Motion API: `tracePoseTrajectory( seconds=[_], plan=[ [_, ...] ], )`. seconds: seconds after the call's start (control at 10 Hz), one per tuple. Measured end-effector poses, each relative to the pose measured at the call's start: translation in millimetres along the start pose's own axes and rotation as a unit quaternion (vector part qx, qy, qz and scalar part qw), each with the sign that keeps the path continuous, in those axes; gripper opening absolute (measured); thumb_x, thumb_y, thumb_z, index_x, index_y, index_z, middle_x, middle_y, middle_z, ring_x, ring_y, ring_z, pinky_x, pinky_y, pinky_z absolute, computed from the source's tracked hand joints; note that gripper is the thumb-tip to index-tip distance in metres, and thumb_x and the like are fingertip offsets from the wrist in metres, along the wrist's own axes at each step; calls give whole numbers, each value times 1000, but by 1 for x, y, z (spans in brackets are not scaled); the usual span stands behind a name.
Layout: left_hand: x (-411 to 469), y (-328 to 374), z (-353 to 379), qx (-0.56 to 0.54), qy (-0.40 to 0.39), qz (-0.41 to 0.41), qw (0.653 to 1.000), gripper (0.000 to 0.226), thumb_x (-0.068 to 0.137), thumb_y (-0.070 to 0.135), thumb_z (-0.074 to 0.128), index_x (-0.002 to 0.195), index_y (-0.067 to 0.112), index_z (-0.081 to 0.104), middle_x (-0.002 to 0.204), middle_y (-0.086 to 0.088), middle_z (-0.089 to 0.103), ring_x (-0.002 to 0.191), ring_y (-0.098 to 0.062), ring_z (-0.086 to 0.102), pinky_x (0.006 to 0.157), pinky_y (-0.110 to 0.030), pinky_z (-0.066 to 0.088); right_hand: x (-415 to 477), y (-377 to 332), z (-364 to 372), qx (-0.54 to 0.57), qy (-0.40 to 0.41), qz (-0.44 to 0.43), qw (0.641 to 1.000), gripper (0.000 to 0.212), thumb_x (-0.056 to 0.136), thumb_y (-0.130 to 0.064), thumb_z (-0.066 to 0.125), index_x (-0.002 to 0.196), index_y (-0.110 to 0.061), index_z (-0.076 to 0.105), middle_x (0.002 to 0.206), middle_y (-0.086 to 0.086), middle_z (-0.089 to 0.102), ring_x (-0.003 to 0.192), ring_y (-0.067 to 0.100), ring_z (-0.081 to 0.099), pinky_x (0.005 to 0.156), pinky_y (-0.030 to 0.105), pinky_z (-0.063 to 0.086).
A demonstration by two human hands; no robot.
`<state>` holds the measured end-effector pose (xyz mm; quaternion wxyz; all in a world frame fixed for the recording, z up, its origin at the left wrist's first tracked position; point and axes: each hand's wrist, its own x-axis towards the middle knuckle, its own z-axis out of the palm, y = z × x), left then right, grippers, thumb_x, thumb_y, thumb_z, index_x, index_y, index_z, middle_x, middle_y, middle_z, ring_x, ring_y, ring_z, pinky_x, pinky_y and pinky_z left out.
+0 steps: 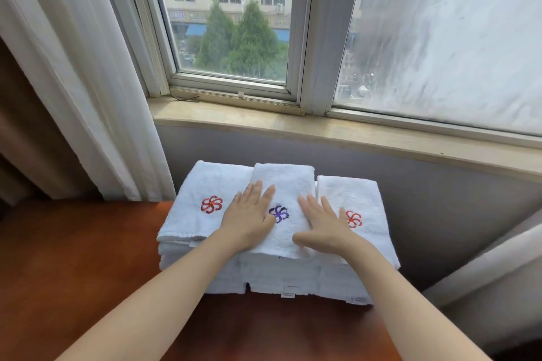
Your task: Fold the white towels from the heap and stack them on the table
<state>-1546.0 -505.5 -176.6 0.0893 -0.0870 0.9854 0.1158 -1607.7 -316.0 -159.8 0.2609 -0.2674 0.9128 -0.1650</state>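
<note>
Folded towel (289, 184) w/ purple logo lies atop mid stack (281, 275) on worktop (88, 258); left grip (249, 217) & right grip (325, 226) flat, fingers spread on it, so we should smooth outward evenly, keeping edges flush w/ layers below.

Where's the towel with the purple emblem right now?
Centre of the head view: the purple-emblem towel tops the middle pile, between two red-emblem towels, under the left hand and right hand.
</note>
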Motion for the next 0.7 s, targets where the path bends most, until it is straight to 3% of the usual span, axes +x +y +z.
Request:
tracePoseTrajectory(
  seconds=[0.1,0.3,0.4,0.5,0.6,0.7],
  plan=[
    [3,3,4,32,4,1,999,67,100,36,26,158,30,-7,165,-2,-15,152,-16,-14,123,-40,-4,-3,5,17,-37,25,13,999,99,72,-49,41,158,-32,-7,165,-9,-14,151,14,-20,116,52,-22],
    [0,13,-9,64,4,-24,998,65,101,39,25,159,29,-2,166,-5,-8,153,-19,-5,123,-43,3,-14,-6,14,-60,62,23,996,85,88,-42,41,159,-25,-2,167,-4,-8,152,15,-14,118,53,-19],
    [-14,15,-18,32,16,-28,999,59,103,38,27,158,24,11,167,-6,3,153,-21,7,121,-42,14,-26,-12,8,-42,80,13,996,72,94,-37,42,158,-20,13,166,0,9,153,20,6,121,54,-8],
    [-37,14,-24,-15,32,-31,999,52,103,41,30,152,22,28,162,-4,23,145,-21,26,108,-40,31,-43,-15,0,10,80,1,997,63,95,-34,46,152,-17,25,157,1,28,144,25,31,120,51,12],
    [-61,14,-26,-48,54,-29,997,54,104,43,33,153,21,29,160,-1,27,145,-19,27,109,-39,32,-58,-17,-1,45,88,-14,995,68,95,-32,49,155,-14,22,161,3,25,144,26,30,116,43,26],
    [-78,17,-26,-88,72,-26,993,55,104,43,34,154,22,27,163,4,23,147,-14,23,112,-37,28,-68,-19,-2,78,104,-31,991,71,93,-29,52,156,-15,21,163,2,22,146,21,28,113,36,28]
  ],
)
